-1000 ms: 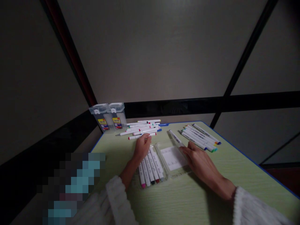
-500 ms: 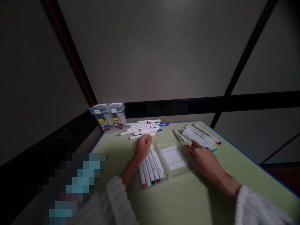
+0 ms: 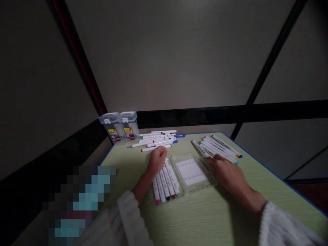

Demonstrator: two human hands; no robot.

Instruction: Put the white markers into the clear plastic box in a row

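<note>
At the far left corner of the green table stand two clear boxes with yellow labels, unmoved since the earlier frames, and just right of them the loose pile of markers lies as it did. Near that pile, the left hand has stayed put throughout: it rests loosely curled, knuckles up, over the far ends of the cased markers, which lie side by side in the left half of the open clear case near the middle of the table. Whether its fingers pinch one of them or only lie on them cannot be told. The right half of the case holds a white printed sheet and is otherwise bare. The change is on the right. A second ago the single marker lay apart, between the case and the row of markers at the far right; half a second ago it was closer to them, and now it lies just beside the left edge of that row, angled the same way. The right hand has slid right and a little farther away with it: it lies flat, palm down and fingers spread, gripping nothing, its palm at the right rim of the case and its fingertips reaching the near ends of the row.
</note>
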